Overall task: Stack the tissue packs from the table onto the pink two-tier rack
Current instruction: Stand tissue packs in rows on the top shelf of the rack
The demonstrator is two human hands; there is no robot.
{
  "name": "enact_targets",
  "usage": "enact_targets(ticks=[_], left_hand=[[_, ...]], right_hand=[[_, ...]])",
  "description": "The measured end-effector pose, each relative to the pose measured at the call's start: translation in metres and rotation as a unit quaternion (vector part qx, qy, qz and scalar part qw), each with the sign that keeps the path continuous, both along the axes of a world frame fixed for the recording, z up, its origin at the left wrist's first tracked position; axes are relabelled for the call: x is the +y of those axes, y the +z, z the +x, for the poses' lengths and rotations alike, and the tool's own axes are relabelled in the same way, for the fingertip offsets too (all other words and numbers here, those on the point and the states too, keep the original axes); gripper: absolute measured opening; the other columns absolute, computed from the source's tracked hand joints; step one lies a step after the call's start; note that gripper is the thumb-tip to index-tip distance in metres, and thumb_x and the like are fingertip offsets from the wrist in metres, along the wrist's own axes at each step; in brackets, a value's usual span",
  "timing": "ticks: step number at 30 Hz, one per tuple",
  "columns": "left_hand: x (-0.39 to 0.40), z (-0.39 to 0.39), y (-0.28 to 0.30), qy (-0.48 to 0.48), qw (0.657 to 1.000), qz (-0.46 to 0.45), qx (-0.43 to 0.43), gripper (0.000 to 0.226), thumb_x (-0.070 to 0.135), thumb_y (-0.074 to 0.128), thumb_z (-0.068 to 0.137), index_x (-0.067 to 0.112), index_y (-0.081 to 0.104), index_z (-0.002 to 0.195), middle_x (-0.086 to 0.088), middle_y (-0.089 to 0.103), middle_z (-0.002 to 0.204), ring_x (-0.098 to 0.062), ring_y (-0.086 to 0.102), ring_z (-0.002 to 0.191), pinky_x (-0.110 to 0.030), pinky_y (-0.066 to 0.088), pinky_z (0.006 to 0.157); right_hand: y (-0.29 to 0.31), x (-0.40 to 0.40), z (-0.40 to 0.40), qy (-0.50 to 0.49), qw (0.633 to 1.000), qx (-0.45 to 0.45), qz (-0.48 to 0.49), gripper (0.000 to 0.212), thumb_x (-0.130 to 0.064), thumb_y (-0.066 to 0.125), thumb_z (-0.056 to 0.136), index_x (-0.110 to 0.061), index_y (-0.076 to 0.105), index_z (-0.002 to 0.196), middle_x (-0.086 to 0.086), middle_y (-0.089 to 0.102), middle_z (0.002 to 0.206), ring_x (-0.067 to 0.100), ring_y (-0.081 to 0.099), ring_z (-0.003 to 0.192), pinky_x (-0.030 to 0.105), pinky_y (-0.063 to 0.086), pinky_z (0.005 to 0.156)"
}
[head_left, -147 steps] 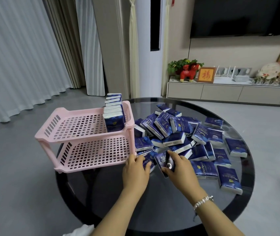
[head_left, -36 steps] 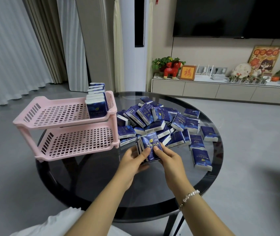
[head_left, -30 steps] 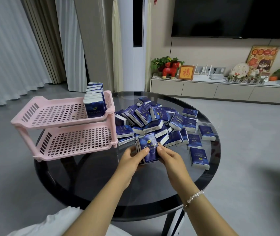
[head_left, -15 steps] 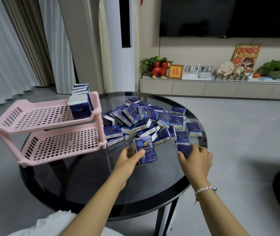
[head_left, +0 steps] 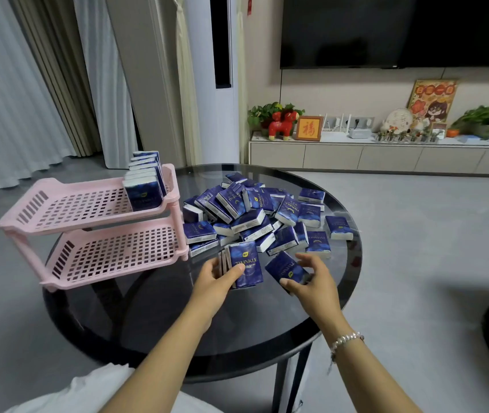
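Left hand [head_left: 218,280] clamping upright bundle of tissue packs [head_left: 244,265]; right hand [head_left: 308,280] grasping single pack [head_left: 285,269]; advising: square edges before adding.

The upright pack [head_left: 244,265] in the left hand [head_left: 218,278] reads "TWINKLE". So does the front rack pack [head_left: 145,195].

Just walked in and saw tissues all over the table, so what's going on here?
A person is moving tissue packs onto a pink two-tier rack. The left hand holds a small upright bundle of packs on the glass table, while the right hand grips a single pack. One row of packs stands on the rack's top tier; the lower tier is empty. A large pile remains on the table.
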State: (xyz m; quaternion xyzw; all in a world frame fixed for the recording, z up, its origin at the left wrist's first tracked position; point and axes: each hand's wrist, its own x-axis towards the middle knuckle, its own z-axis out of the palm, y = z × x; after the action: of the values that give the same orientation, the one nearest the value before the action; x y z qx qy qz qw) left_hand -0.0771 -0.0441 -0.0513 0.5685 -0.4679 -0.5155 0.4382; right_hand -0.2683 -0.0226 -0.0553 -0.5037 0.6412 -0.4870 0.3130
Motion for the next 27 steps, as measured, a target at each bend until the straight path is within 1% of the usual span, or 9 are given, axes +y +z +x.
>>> enact_targets(ticks=[1,3,6,9,12,17,20,24,27], left_hand=[[0.001,0.003,0.001,0.008,1.000,0.001,0.000,0.052,0.034,0.071,0.082,0.019,0.050,0.126,0.003,0.062,0.118,-0.013,0.059,0.108,-0.028,0.042,0.093],[0.001,0.010,0.002,0.028,1.000,0.003,0.009,0.049,0.033,0.071,0.082,0.018,0.052,0.124,0.003,0.063,0.116,-0.013,0.060,0.107,-0.028,0.043,0.092],[0.004,0.021,0.006,0.045,0.999,0.007,0.017,0.054,0.039,0.075,0.075,0.018,0.056,0.121,0.002,0.066,0.116,-0.014,0.062,0.106,-0.035,0.046,0.099],[0.005,0.030,0.005,0.043,0.999,0.017,0.021,0.076,0.058,0.076,0.053,0.024,0.060,0.118,0.004,0.069,0.113,-0.015,0.064,0.105,-0.043,0.048,0.100],[0.007,0.036,0.006,0.021,0.999,0.026,0.024,0.074,0.061,0.075,0.049,0.028,0.063,0.114,0.006,0.070,0.110,-0.015,0.065,0.104,-0.045,0.047,0.100],[0.012,0.039,0.012,-0.030,0.998,0.033,0.043,0.083,0.064,0.082,0.045,0.028,0.063,0.117,0.005,0.070,0.113,-0.016,0.064,0.108,-0.046,0.045,0.103],[0.018,0.037,0.019,-0.074,0.995,0.030,0.063,0.073,0.055,0.081,0.058,0.024,0.060,0.120,0.002,0.070,0.115,-0.016,0.065,0.107,-0.041,0.047,0.101],[0.017,0.037,0.020,-0.089,0.992,0.033,0.088,0.065,0.048,0.070,0.066,0.017,0.058,0.121,-0.003,0.072,0.110,-0.016,0.067,0.096,-0.035,0.052,0.087],[0.017,0.038,0.020,-0.107,0.989,0.053,0.091,0.069,0.054,0.069,0.064,0.014,0.058,0.120,-0.007,0.071,0.112,-0.020,0.067,0.099,-0.035,0.053,0.083]], right_hand=[[0.003,0.001,0.002,0.005,1.000,-0.014,-0.002,0.053,-0.011,0.080,0.071,-0.020,0.050,0.113,-0.004,0.055,0.112,0.013,0.058,0.089,0.012,0.053,0.064],[0.011,0.003,0.006,0.014,1.000,-0.022,-0.004,0.047,-0.016,0.082,0.070,-0.018,0.049,0.104,-0.006,0.058,0.102,0.008,0.056,0.075,0.009,0.046,0.056],[0.024,0.001,0.008,0.059,0.996,-0.063,-0.019,0.035,-0.017,0.080,0.072,-0.022,0.056,0.097,0.004,0.066,0.102,0.014,0.065,0.084,0.023,0.053,0.070],[0.039,0.002,0.009,0.125,0.985,-0.119,-0.030,0.027,-0.017,0.069,0.083,-0.032,0.064,0.105,0.008,0.062,0.115,0.015,0.064,0.101,0.032,0.056,0.084],[0.051,0.000,0.010,0.214,0.972,-0.091,-0.025,0.040,-0.017,0.054,0.094,-0.045,0.054,0.123,-0.003,0.055,0.124,0.010,0.053,0.115,0.036,0.047,0.099],[0.058,-0.008,0.029,0.279,0.959,-0.027,-0.032,0.025,-0.010,0.051,0.095,-0.024,0.057,0.114,-0.002,0.064,0.119,0.010,0.059,0.112,0.038,0.049,0.097],[0.058,-0.013,0.039,0.249,0.964,0.063,-0.072,0.020,-0.015,0.057,0.092,-0.028,0.063,0.105,-0.010,0.065,0.108,0.007,0.060,0.104,0.028,0.051,0.090],[0.052,-0.016,0.052,0.187,0.972,0.080,-0.120,0.017,-0.019,0.063,0.088,-0.028,0.067,0.102,-0.018,0.063,0.095,0.000,0.059,0.092,0.009,0.043,0.076],[0.046,-0.019,0.057,0.172,0.968,0.097,-0.157,0.016,-0.021,0.068,0.084,-0.028,0.071,0.097,-0.021,0.060,0.090,-0.006,0.055,0.089,0.007,0.041,0.075]])
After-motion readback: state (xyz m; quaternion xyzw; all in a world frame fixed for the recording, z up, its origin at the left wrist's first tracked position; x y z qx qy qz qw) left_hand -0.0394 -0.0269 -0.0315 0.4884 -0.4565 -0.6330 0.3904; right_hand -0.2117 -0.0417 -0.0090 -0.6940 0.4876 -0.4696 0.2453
